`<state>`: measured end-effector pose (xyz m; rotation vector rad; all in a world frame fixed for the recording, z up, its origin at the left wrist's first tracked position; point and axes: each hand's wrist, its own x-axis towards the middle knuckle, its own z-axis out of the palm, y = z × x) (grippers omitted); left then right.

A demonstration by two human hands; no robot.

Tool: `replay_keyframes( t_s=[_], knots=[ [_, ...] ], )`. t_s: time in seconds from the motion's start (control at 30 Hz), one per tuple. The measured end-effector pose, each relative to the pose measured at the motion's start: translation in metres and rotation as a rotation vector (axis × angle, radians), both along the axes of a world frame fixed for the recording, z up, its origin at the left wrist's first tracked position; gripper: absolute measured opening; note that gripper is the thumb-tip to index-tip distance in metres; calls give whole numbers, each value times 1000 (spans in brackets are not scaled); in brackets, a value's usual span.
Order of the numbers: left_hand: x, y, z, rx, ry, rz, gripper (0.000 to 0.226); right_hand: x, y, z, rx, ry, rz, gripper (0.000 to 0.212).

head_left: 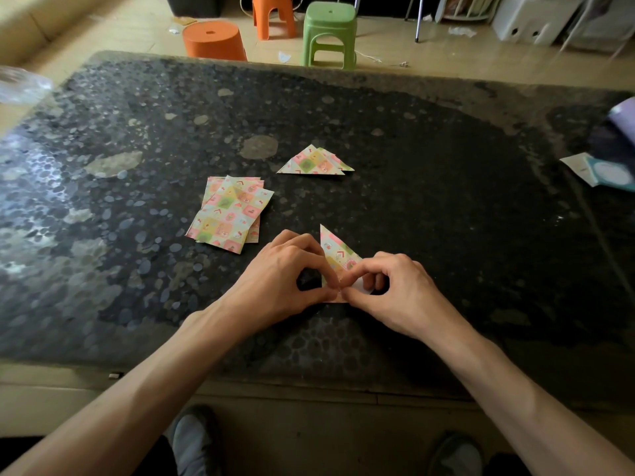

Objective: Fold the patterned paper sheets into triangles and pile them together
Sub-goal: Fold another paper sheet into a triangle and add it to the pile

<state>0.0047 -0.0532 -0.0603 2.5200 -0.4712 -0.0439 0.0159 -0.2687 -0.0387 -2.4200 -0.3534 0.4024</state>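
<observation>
Small pile of folded pastel-patterned paper triangles lies mid-tabletop on dark speckled stone table. Loose stack of unfolded patterned sheets left of centre, several left. Left hand and right hand both pinch half-folded patterned triangle near front edge.

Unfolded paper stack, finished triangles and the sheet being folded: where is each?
Unfolded paper stack [228, 214]: head view, top sheet's middle.
Finished triangles [314, 163]: head view, top triangle's face.
Sheet being folded [338, 252]: head view, patterned upper part.
</observation>
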Motion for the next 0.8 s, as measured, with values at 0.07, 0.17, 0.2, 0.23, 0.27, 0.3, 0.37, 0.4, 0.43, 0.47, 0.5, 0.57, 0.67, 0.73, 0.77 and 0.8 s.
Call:
replay_keyframes(
  t_s=[0.07, 0.17, 0.2, 0.23, 0.27, 0.3, 0.37, 0.4, 0.43, 0.47, 0.5, 0.57, 0.67, 0.73, 0.77, 0.8],
  knots=[
    [2, 3, 3, 7, 39, -17, 17, 0, 0, 1, -5, 8, 8, 9],
    [4, 8, 7, 38, 74, -46, 20, 1, -1, 1, -1, 15, 17, 11],
    [4, 9, 7, 39, 80, -52, 21, 2, -1, 2, 0, 20, 19, 12],
    [4, 9, 8, 37, 84, -57, 22, 2, -1, 2, 1, 29, 23, 13],
    [4, 9, 9, 34, 88, -62, 23, 3, -2, 2, 2, 40, 28, 13],
    [4, 9, 9, 33, 89, -67, 24, 3, -2, 3, 3, 52, 33, 14],
    [4, 8, 8, 29, 85, -73, 22, 3, -3, 2, 3, 52, 39, 15],
    [3, 8, 8, 25, 80, -71, 21, 3, -3, 1, 5, 44, 37, 15],
    [3, 8, 7, 20, 74, -66, 19, 3, -3, 1, 8, 38, 34, 15],
    [3, 8, 7, 14, 68, -61, 17, 3, -3, 0, 7, 35, 33, 15],
    [2, 7, 6, 11, 58, -55, 17, 3, -3, 0, 5, 35, 33, 15],
    [1, 5, 4, 17, 21, -40, 19, 3, -2, 0, 0, 36, 35, 16],
    [1, 3, 2, 24, -27, -34, 27, 3, -2, 2, -9, 44, 37, 17],
    [1, 3, 1, 29, -30, -36, 30, 3, -2, 2, -3, 35, 33, 16],
    [2, 3, 1, 34, -30, -36, 30, 2, -1, 1, 2, 24, 30, 16],
    [2, 3, 1, 39, -29, -35, 29, 1, -1, 1, 1, 13, 29, 16]
  ],
)
